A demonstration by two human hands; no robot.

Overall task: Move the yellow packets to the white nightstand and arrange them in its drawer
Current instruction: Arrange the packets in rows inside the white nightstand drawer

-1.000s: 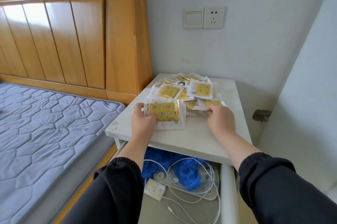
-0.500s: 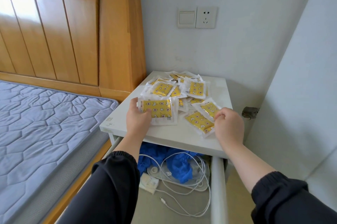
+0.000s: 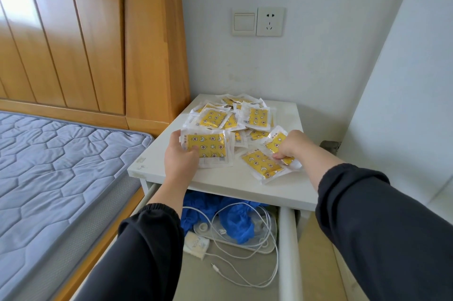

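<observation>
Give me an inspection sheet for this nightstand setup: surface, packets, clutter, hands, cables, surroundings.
Surface: white nightstand top, packets heaped toward its back.
Job's things: yellow packets piled on top; none seen in the open drawer.
Clutter: blue material and a small white box in the drawer.
Hands: left hand grips a packet stack; right hand pinches a loose packet.
Cables: white cable coiled in the drawer.
Surroundings: mattress and wooden headboard on the left, wall socket above.
</observation>
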